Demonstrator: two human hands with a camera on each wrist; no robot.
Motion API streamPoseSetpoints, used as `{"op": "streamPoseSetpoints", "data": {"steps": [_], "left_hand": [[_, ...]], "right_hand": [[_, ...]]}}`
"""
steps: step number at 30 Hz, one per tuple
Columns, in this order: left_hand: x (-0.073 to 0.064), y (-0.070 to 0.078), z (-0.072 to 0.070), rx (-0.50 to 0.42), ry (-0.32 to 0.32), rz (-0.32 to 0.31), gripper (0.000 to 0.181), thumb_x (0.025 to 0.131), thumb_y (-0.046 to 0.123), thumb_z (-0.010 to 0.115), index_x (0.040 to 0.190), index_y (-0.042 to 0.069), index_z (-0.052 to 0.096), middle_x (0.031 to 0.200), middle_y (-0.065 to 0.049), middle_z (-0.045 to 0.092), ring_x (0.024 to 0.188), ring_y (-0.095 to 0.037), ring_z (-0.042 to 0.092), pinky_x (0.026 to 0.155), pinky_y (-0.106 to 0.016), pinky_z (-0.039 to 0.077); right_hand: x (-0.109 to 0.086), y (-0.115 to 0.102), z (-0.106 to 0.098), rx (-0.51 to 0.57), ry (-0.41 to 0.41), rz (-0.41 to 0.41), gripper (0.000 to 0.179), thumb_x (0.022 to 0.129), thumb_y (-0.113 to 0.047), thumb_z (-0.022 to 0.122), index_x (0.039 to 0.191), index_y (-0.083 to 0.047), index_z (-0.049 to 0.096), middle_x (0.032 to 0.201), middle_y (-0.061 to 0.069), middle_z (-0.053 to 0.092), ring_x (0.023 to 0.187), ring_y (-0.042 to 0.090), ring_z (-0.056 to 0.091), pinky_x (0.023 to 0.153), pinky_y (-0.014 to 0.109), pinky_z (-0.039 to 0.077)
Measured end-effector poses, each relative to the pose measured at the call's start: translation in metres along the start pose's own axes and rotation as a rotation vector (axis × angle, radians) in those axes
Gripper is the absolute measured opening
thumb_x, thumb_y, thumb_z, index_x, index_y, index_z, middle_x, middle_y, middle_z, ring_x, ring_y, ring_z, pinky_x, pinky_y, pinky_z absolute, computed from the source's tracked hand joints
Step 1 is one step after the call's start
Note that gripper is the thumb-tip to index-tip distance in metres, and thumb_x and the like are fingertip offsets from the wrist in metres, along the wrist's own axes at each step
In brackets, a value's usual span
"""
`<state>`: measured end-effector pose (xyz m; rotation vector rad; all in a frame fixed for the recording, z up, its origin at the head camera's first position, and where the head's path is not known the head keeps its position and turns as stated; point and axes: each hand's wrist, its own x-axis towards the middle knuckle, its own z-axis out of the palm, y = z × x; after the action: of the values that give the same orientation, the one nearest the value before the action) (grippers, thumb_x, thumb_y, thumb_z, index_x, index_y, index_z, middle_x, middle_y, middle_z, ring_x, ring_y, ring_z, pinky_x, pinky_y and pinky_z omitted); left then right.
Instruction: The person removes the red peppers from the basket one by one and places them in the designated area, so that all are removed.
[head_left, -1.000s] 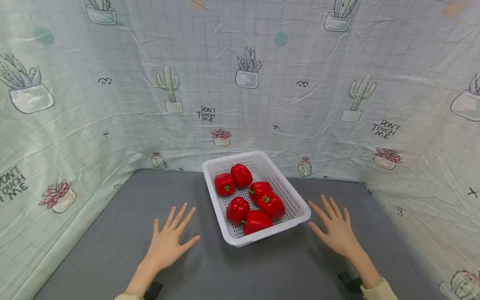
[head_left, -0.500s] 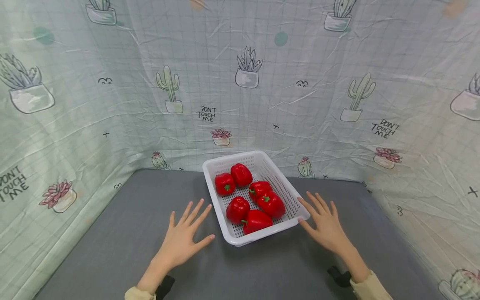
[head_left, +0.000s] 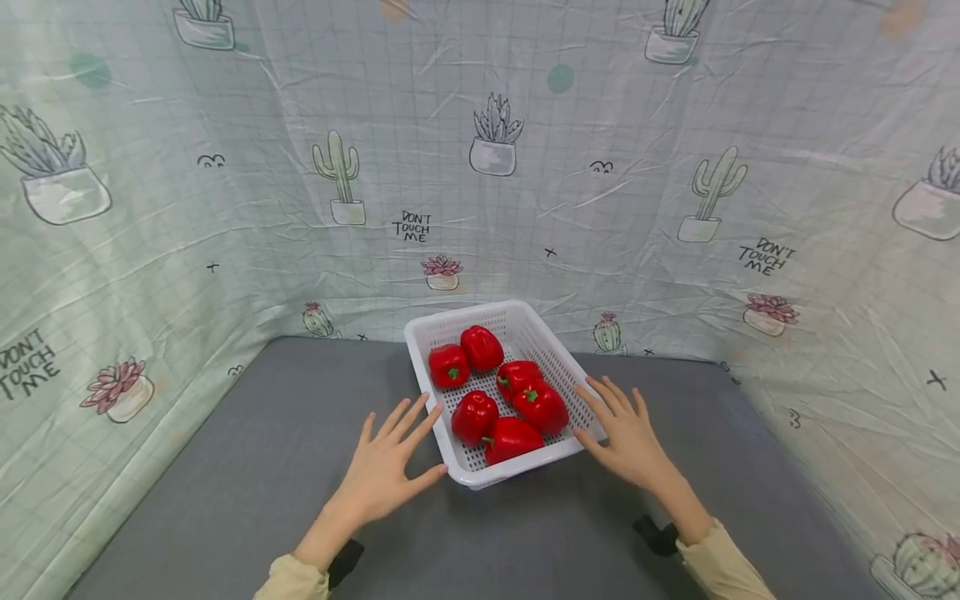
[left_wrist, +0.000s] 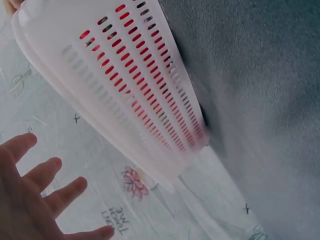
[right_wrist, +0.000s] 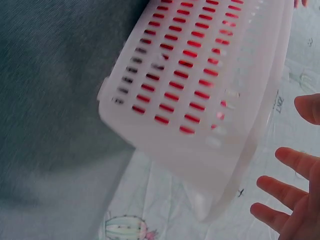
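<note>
A white perforated plastic basket [head_left: 561, 451] stands at an angle on the dark grey table, with several red bell peppers [head_left: 513, 440] lying in it. My left hand [head_left: 377, 475] is at the basket's left side, fingers spread, fingertips overlapping its rim in the head view. On the other side my right hand [head_left: 632, 444] spreads its fingers too, fingertips right at the right rim. In the left wrist view the left fingers [left_wrist: 65, 195] show apart from the basket wall [left_wrist: 55, 65]. The right wrist view likewise shows a gap between the right fingers [right_wrist: 282, 192] and the basket [right_wrist: 165, 155].
A pale cloth [head_left: 420, 108] printed with cacti hangs behind and along both sides of the grey table [head_left: 315, 400]. The basket's far end is close to the back cloth. Black straps [head_left: 656, 535] show at both wrists, by cream sleeves.
Both hands have moved inward toward the basket, the left one to the right and the right one to the left. The basket and peppers have stayed in place.
</note>
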<state>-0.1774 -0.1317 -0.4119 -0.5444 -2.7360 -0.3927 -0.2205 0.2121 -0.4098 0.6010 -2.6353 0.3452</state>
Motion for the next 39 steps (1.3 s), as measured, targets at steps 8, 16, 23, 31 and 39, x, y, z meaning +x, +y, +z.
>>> {"op": "streamPoseSetpoints", "data": {"steps": [8,16,23,31,39], "left_hand": [[0.009,0.004,0.012,-0.007,0.026,0.037,0.073,0.078,0.057,0.053,0.14,0.031,0.026,0.147,0.003,0.026,0.133,-0.026,0.027,0.1,-0.062,0.018],[0.016,0.005,0.023,-0.014,-0.01,0.022,0.073,0.079,0.059,0.049,0.141,0.035,0.019,0.149,0.003,0.022,0.134,-0.027,0.024,0.101,-0.062,0.016],[0.019,0.005,0.034,0.001,0.002,0.026,0.073,0.079,0.06,0.049,0.141,0.033,0.022,0.148,0.0,0.024,0.133,-0.029,0.026,0.099,-0.063,0.019],[0.019,0.001,0.044,0.005,0.016,0.017,0.073,0.078,0.06,0.051,0.14,0.03,0.027,0.149,0.0,0.021,0.134,-0.03,0.02,0.098,-0.063,0.019],[0.019,0.001,0.047,-0.023,-0.016,-0.009,0.074,0.078,0.06,0.05,0.14,0.031,0.024,0.15,0.0,0.018,0.132,-0.031,0.018,0.098,-0.062,0.021]], "right_hand": [[0.012,-0.014,0.014,0.038,-0.003,-0.031,0.056,0.08,-0.036,0.06,0.131,-0.016,0.045,0.137,0.012,0.042,0.129,0.033,0.031,0.1,0.063,0.012],[0.024,-0.022,0.022,0.065,0.012,-0.039,0.057,0.079,-0.032,0.062,0.131,-0.017,0.045,0.135,0.011,0.044,0.127,0.033,0.034,0.101,0.062,0.013],[0.032,-0.022,0.026,0.052,0.018,-0.041,0.058,0.078,-0.028,0.064,0.131,-0.015,0.045,0.134,0.012,0.044,0.126,0.033,0.036,0.1,0.063,0.015],[0.041,-0.018,0.034,0.033,0.02,-0.029,0.061,0.075,-0.027,0.067,0.131,-0.015,0.045,0.134,0.013,0.044,0.125,0.032,0.036,0.1,0.063,0.016],[0.051,-0.013,0.039,0.046,0.002,-0.041,0.064,0.073,-0.027,0.069,0.131,-0.015,0.044,0.138,0.014,0.038,0.127,0.034,0.032,0.098,0.063,0.019]]}}
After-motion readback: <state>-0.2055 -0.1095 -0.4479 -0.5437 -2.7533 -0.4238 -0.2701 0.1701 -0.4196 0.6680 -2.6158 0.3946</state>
